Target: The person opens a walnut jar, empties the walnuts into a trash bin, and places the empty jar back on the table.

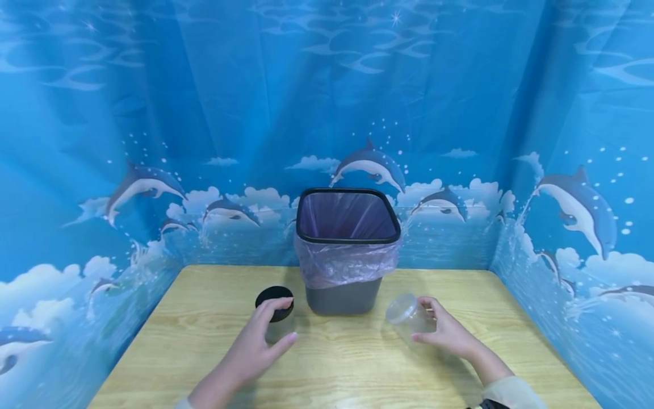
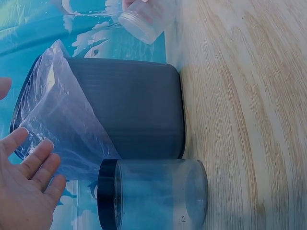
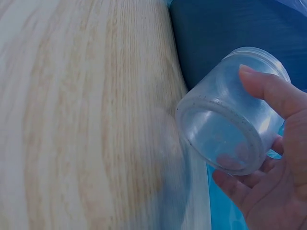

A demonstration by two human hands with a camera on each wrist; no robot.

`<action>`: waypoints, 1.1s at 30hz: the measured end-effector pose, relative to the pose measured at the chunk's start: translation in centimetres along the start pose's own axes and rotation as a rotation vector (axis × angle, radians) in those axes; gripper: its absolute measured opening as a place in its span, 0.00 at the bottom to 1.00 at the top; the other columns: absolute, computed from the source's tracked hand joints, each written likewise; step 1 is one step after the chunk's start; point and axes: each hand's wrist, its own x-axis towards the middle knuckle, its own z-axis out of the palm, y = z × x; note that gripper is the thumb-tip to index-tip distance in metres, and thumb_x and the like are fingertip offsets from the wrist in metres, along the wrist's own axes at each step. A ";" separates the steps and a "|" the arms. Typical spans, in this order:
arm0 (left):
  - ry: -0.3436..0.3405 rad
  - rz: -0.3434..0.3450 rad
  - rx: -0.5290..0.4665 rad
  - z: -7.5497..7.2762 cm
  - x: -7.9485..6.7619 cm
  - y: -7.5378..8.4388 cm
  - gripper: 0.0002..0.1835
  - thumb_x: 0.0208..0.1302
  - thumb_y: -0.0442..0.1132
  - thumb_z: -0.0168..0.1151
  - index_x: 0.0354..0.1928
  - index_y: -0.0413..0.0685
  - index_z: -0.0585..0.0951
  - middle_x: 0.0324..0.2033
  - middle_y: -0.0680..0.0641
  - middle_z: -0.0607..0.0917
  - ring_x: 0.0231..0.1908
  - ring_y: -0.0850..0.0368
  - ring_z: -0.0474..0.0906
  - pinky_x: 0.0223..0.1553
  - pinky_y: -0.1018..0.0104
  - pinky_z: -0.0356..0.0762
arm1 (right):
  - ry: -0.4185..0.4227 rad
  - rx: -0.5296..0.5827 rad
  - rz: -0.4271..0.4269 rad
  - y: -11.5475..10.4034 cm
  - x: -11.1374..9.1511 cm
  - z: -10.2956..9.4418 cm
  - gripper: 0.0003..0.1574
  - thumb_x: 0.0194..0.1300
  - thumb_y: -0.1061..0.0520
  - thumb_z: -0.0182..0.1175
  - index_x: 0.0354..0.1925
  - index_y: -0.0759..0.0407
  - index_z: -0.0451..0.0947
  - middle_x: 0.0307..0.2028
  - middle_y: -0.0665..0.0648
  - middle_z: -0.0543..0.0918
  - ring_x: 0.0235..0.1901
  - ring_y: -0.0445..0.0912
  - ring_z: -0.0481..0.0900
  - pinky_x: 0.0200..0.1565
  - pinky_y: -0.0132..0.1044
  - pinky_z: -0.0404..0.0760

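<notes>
Right hand (image 1: 449,332) grips an open clear jar (image 1: 406,313), tilted, just right of the lined bin (image 1: 347,250) | left hand (image 1: 258,346), fingers loose, reaches the black-lidded jar (image 1: 277,312) standing left of the bin | neither jar binned yet; lid on.

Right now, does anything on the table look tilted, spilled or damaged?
Only one thing: the lidless clear jar in the right hand is tipped over, its mouth toward the grey bin. The black-lidded jar by the left hand stands upright. Nothing looks spilled or broken.
</notes>
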 end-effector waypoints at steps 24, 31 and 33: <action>0.034 -0.053 -0.011 -1.0 -0.5 -0.6 0.33 0.67 0.53 0.66 0.70 0.51 0.69 0.67 0.50 0.71 0.67 0.45 0.66 0.62 0.39 0.69 | -0.040 0.087 0.030 1.4 -0.3 -1.0 0.59 0.54 0.59 0.76 0.70 0.73 0.50 0.64 0.81 0.66 0.63 0.75 0.65 0.61 0.64 0.69; 0.056 -0.040 0.001 -1.2 -0.6 -0.9 0.32 0.66 0.49 0.67 0.69 0.50 0.70 0.67 0.48 0.72 0.68 0.45 0.66 0.62 0.39 0.69 | -0.030 0.066 0.045 1.6 -0.3 -0.9 0.57 0.50 0.58 0.78 0.67 0.74 0.54 0.62 0.79 0.69 0.61 0.73 0.69 0.60 0.63 0.71; 0.055 -0.037 -0.001 -1.3 -0.6 -0.9 0.31 0.67 0.48 0.67 0.69 0.49 0.70 0.66 0.48 0.72 0.67 0.46 0.67 0.61 0.40 0.70 | -0.029 0.057 0.058 1.6 -0.4 -0.9 0.57 0.50 0.57 0.78 0.67 0.73 0.55 0.62 0.78 0.69 0.61 0.73 0.69 0.60 0.62 0.72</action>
